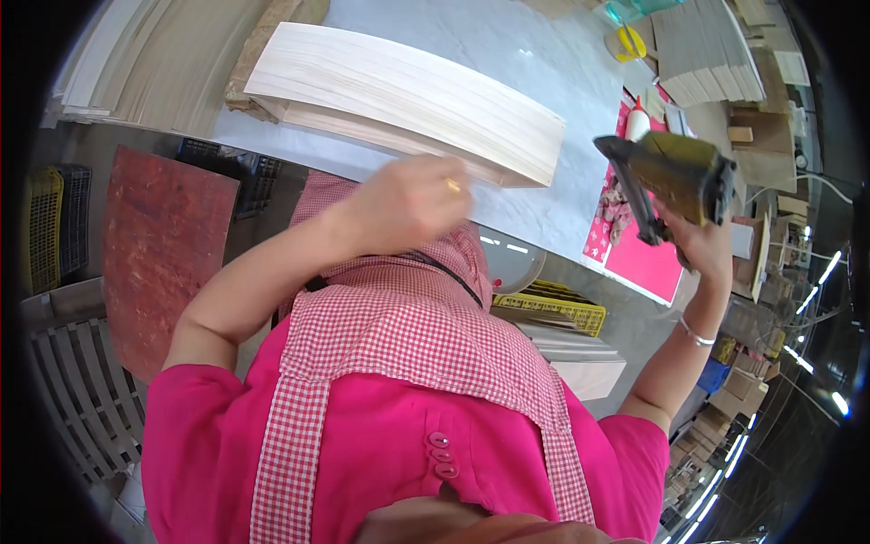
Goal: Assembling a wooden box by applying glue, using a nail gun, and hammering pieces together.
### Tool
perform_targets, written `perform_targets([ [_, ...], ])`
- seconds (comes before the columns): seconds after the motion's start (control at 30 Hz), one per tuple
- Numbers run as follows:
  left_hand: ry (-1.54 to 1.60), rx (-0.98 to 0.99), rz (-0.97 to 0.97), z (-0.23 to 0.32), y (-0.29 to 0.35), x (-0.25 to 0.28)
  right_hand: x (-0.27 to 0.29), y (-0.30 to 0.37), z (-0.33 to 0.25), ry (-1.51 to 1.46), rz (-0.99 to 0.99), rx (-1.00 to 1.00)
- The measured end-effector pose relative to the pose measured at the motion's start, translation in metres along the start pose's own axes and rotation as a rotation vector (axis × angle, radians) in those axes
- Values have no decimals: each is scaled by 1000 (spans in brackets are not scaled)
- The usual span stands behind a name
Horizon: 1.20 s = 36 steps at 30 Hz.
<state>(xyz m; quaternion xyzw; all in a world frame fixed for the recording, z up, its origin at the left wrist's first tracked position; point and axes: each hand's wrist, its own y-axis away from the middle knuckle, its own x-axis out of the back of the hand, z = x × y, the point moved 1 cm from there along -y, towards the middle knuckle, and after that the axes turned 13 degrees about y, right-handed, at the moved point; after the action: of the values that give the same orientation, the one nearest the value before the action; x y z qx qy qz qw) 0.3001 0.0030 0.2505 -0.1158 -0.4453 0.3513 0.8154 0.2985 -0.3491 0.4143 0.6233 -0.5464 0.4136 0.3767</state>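
Note:
A long, shallow box of pale wood lies on the grey-white tabletop, its open side facing me. Just in front of its near edge is my left hand, a ring on one finger. Its fingers are curled closed and slightly blurred, and what they may hold is hidden. My right hand is raised at the right, wrapped round the handle of a pneumatic staple gun with an olive-coloured head and dark body. The staple gun is held apart from the box.
Stacked thin boards stand at the far left, and more boards at the back right. A white bottle with a red tip and a yellow tub sit near a pink sheet. Below the table is a yellow crate.

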Motion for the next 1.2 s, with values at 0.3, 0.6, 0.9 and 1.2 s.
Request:
perform_targets([
  [0.3, 88, 722, -206, -65, 6, 20, 14, 70, 42, -74, 10, -266],
  [0.6, 122, 275, 182, -7, -57, -75, 29, 66, 30, -34, 33, -348],
  [0.9, 1293, 606, 432, -43, 52, 54, 35, 19, -26, 239, -97, -245],
  [1.2, 1808, 647, 88, -104, -3, 20, 14, -48, -100, 297, -319, 157],
])
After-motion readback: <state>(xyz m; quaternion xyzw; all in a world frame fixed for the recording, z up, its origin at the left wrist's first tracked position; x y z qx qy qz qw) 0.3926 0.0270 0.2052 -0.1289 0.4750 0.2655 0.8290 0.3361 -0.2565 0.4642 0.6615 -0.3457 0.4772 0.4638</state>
